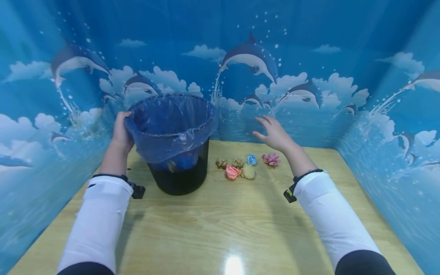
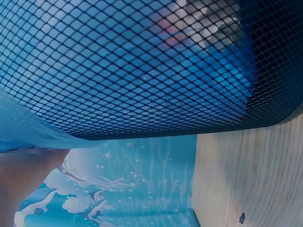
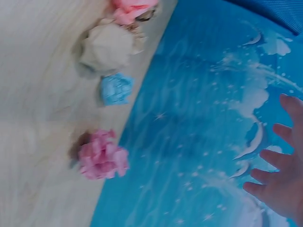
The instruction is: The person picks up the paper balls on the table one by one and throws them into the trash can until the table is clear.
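Note:
A black mesh wastebasket [image 1: 182, 177] stands left of centre, with a translucent blue bin liner [image 1: 165, 145] folded over its rim. My left hand [image 1: 122, 131] holds the basket's left side at the rim, partly hidden by the liner. Through the mesh in the left wrist view, pale and reddish crumpled bits [image 2: 203, 23] show inside. My right hand [image 1: 274, 133] is raised behind the crumpled paper balls with its fingers spread, holding nothing. Nearest to it are a pink paper ball [image 1: 271, 159] and a blue one [image 1: 251, 159]. A coral paper ball [image 1: 232, 172] and a beige one [image 1: 248, 172] lie further left.
Two brownish paper balls, one beside the basket [image 1: 221, 163], lie on the wooden table [image 1: 213, 221]. Blue dolphin-printed curtains [image 1: 192, 23] enclose the table at the back and both sides. A small dark speck [image 2: 242, 218] marks the tabletop left of the basket.

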Motion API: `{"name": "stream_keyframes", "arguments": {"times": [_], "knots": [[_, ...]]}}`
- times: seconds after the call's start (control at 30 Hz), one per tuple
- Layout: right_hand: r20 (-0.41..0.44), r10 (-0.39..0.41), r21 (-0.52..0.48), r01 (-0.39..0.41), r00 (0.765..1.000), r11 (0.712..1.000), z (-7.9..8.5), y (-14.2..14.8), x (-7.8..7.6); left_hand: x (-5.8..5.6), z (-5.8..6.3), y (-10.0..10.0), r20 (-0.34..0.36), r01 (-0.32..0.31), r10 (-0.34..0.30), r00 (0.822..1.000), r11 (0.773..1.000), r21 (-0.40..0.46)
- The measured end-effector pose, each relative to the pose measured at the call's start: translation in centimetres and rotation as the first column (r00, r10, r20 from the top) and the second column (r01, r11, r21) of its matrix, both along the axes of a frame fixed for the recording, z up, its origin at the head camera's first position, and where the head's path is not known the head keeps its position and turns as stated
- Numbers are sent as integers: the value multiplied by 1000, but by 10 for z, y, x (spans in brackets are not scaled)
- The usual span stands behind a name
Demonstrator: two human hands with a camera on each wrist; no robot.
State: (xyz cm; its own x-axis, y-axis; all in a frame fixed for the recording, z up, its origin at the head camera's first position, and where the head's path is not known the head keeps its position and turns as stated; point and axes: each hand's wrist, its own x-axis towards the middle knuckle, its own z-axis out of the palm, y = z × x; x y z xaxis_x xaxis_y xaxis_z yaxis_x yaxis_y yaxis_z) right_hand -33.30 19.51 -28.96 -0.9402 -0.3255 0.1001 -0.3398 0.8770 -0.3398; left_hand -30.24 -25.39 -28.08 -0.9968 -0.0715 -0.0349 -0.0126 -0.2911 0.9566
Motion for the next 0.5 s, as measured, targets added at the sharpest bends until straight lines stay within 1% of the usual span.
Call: {"name": "stream_keyframes", "arguments": {"times": [0.17,0.37,0.5], "knots": [[33,-24,26,23,999,999,-17,12,-6,0,-1,0,1,-7,7,1000,1000,5],[58,-41,55,38,997,998,-29,22,-10,1,-2,0,12,-16,16,1000,1000,-14],[70,-65,90,59,995,994,-40,29,-11,0,-1,1,4,-3,3,1000,1000,0]]}}
